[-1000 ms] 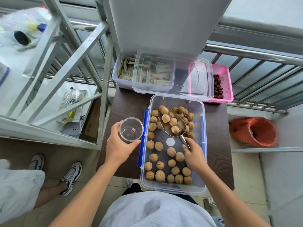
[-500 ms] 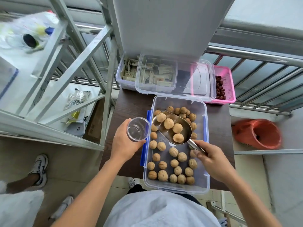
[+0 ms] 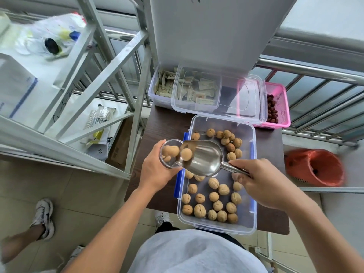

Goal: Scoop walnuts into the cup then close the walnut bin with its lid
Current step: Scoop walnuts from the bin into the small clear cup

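My left hand (image 3: 155,170) holds a clear plastic cup (image 3: 169,154) tilted toward the right, just left of the walnut bin (image 3: 254,174). My right hand (image 3: 258,180) grips the handle of a metal scoop (image 3: 204,160), whose mouth is at the cup's rim. Walnuts (image 3: 186,153) are tumbling from the scoop into the cup. The open clear bin with blue side clips holds several walnuts (image 3: 216,205). Its clear lid (image 3: 244,99) lies flat behind the bin, across the two far containers.
The bin sits on a small dark wooden table (image 3: 161,127). Behind are a clear box of sachets (image 3: 165,85) and a pink basket of red dates (image 3: 279,107). A metal rack (image 3: 102,75) stands left, a railing right, an orange bin (image 3: 315,168) on the floor. Another person's feet (image 3: 43,217) are lower left.
The scoop rose out of the bin with walnuts and swung left to the cup. The cup tilted toward it, and walnuts now drop in.
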